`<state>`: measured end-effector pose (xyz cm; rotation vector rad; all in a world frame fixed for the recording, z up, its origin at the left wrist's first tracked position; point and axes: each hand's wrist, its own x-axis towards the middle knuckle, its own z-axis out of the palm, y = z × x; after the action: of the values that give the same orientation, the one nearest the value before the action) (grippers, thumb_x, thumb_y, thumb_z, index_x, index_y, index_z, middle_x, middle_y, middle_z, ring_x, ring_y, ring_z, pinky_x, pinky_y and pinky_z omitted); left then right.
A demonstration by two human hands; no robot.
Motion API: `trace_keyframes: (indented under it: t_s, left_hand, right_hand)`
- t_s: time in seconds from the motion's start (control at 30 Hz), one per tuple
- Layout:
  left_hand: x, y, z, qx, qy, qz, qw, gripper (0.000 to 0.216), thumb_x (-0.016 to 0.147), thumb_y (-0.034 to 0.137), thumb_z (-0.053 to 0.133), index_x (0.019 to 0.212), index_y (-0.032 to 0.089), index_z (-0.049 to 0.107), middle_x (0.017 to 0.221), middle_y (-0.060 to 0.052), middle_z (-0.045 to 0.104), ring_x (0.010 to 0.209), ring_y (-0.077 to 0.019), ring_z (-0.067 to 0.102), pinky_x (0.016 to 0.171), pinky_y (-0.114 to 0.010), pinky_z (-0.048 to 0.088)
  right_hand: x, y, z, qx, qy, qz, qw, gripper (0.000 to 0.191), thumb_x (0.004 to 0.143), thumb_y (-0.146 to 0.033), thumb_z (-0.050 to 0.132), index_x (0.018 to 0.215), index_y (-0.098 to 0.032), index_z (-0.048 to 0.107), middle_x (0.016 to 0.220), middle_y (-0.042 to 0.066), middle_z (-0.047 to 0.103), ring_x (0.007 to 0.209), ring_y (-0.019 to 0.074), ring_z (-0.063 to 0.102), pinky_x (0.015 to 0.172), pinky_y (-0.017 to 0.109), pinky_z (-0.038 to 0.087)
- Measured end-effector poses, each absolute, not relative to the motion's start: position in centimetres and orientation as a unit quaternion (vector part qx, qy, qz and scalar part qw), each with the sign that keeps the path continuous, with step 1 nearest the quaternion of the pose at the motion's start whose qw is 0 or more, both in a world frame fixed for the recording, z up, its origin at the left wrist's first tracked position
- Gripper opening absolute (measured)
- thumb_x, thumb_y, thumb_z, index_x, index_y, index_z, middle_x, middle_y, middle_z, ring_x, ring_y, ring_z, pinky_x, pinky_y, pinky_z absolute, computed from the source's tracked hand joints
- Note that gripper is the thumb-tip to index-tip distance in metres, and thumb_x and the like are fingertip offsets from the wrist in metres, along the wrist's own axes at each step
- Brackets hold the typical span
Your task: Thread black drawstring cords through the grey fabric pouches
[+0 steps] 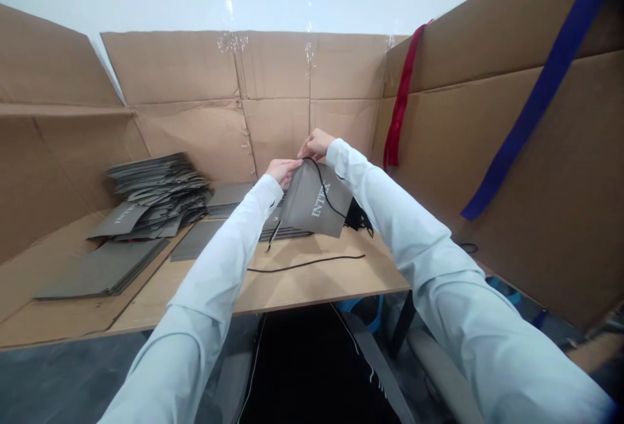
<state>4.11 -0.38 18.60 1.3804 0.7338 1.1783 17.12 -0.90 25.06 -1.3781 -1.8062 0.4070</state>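
Both hands meet at the upper corner of a grey bag [305, 206] printed with white INTEX lettering, held tilted above the table. My left hand [283, 169] is closed on the bag's top edge. Just above it, my right hand [316, 144] has its fingers pinched at the same corner, where a black cord [324, 186] begins and hangs down across the bag's front. The fingertips overlap there, so the exact grip on the cord is partly hidden. Another black cord [307, 265] lies loose on the table below. A dark bundle of cords [359, 217] sits beside the bag's right side.
A tall uneven pile of grey bags [160, 186] stands at the left, with a flatter stack [104, 271] in front. Cardboard walls [185, 66] enclose the table [312, 287]. A red strip [403, 99] and a blue strip [531, 105] hang on the right wall.
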Motion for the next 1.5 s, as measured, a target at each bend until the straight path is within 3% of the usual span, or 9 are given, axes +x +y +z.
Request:
trace_keyframes:
  t_s: [0.1,0.3,0.57,1.0,1.13,1.33,1.5]
  left_hand:
    - [4.0,-0.1,18.7,0.576,0.306,0.509,0.562,0.023,0.052,0.017,0.069,0.069,0.005,0.059,0.059,-0.006,0.061,0.058,-0.0127,0.057,0.064,-0.028,0.046]
    - [3.5,0.1,18.7,0.573,0.285,0.508,0.576,0.023,0.054,0.012,0.065,0.075,0.006,0.059,0.067,-0.007,0.062,0.064,-0.0118,0.058,0.068,-0.026,0.045]
    - [2.2,-0.5,18.2,0.614,0.261,0.439,0.602,0.028,0.057,0.001,0.057,0.083,0.009,0.060,0.072,-0.005,0.062,0.064,-0.0090,0.057,0.069,-0.024,0.044]
    - [1.3,0.1,14.3,0.584,0.352,0.443,0.581,0.034,0.043,0.012,0.073,0.075,0.009,0.061,0.066,-0.005,0.062,0.061,-0.0111,0.057,0.069,-0.027,0.044]
    - [-0.4,-0.3,12.9,0.612,0.377,0.364,0.593,0.034,0.045,0.015,0.073,0.077,0.010,0.061,0.075,-0.007,0.062,0.065,-0.0111,0.057,0.070,-0.026,0.043]
    - [-2.5,0.4,9.7,0.579,0.389,0.413,0.586,0.037,0.050,0.023,0.071,0.083,0.013,0.060,0.093,-0.010,0.060,0.076,-0.0141,0.056,0.073,-0.028,0.043]
    - [-2.8,1.5,6.8,0.612,0.441,0.220,0.618,0.039,0.050,0.035,0.069,0.079,0.010,0.061,0.083,-0.011,0.062,0.066,-0.0150,0.058,0.066,-0.027,0.044]
  right_hand:
    - [16.9,-1.0,24.8,-0.555,-0.745,0.111,0.352,0.016,0.050,-0.018,0.065,0.063,-0.011,0.062,0.053,0.003,0.057,0.060,0.0137,0.055,0.065,0.029,0.047]
    - [16.4,-1.6,24.6,-0.562,-0.755,0.061,0.332,0.014,0.058,-0.017,0.059,0.071,-0.013,0.063,0.068,0.003,0.061,0.070,0.0120,0.054,0.070,0.024,0.042]
    - [16.8,-0.4,21.4,-0.502,-0.778,0.006,0.377,0.019,0.068,-0.024,0.051,0.079,-0.012,0.059,0.076,0.004,0.060,0.068,0.0087,0.050,0.068,0.022,0.038]
    - [18.9,2.8,16.6,-0.505,-0.708,0.124,0.479,0.017,0.065,-0.028,0.054,0.072,-0.013,0.059,0.068,0.001,0.057,0.064,0.0092,0.048,0.068,0.025,0.038]
    - [21.2,3.3,15.9,-0.509,-0.667,0.164,0.520,0.014,0.060,-0.025,0.058,0.066,-0.013,0.059,0.062,0.001,0.056,0.061,0.0098,0.048,0.069,0.027,0.039]
    - [23.0,2.5,13.2,-0.490,-0.626,0.235,0.560,0.015,0.056,-0.026,0.061,0.062,-0.012,0.059,0.058,0.001,0.056,0.056,0.0098,0.047,0.066,0.027,0.040]
    - [23.8,2.6,9.7,-0.490,-0.582,0.282,0.585,0.021,0.050,-0.030,0.064,0.060,-0.012,0.060,0.058,0.001,0.058,0.060,0.0113,0.050,0.066,0.027,0.039]
